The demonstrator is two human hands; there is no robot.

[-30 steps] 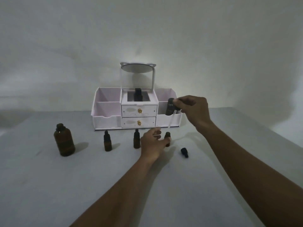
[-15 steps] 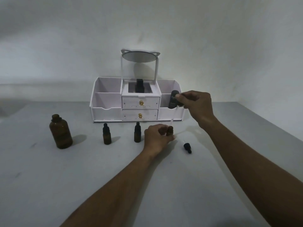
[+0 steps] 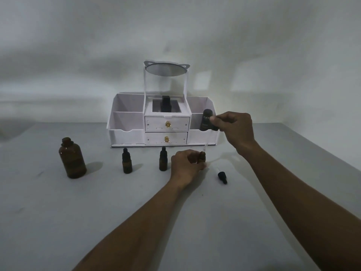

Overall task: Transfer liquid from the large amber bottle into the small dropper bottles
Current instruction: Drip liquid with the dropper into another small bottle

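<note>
The open small dropper bottle (image 3: 201,156), right of centre on the table (image 3: 254,222), is being gripped upright by the left hand (image 3: 186,166) while the pipette (image 3: 206,142), pinched by the right hand (image 3: 237,130), is being held tip-to-mouth and should be squeezed slowly, the large amber bottle (image 3: 72,159) standing well to the left.

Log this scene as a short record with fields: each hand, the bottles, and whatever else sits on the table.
left hand: grips open small dropper bottle, upright on table
right hand: pinches pipette, tip at that bottle's mouth
large amber bottle: far left, appears uncapped, untouched
first capped dropper bottle: standing
second capped dropper bottle: standing, beside left hand
loose dropper cap: lying on table
white organizer: two drawers, dark labelled bottle in right compartment
</note>
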